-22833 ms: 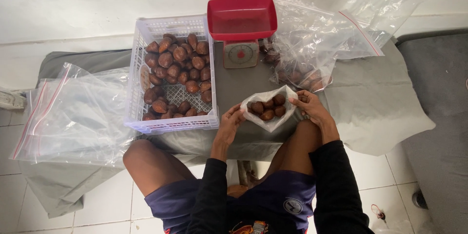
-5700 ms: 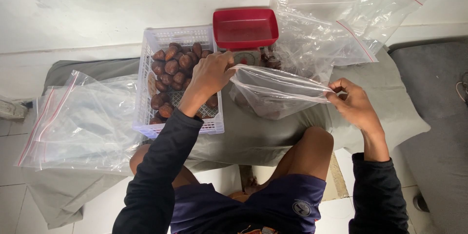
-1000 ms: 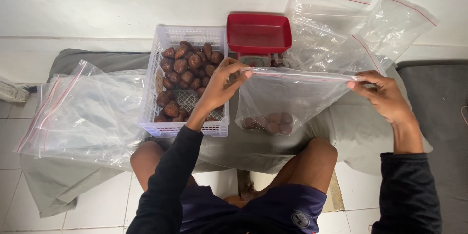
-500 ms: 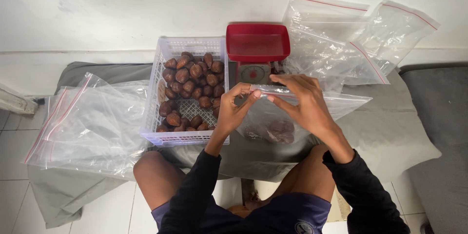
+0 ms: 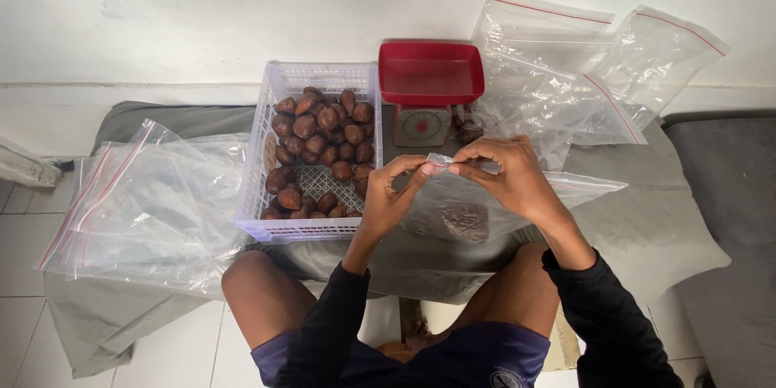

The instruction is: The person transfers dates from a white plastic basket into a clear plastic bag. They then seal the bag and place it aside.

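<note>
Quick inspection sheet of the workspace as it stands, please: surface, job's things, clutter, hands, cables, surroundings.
Surface: grey cloth over a low bench.
Job's things: clear zip bag holding brown fruit; white basket part full of the same fruit.
Clutter: empty zip bags left, more bags right; scale with red tray.
Hands: left hand and right hand pinch the bag's top edge.
Cables: nothing seen.
Surroundings: white wall, tiled floor.

Basket [image 5: 267, 153] of fruit [image 5: 323, 137] sits left of the scale [image 5: 424, 125], with bags [image 5: 145, 202] further left
</note>
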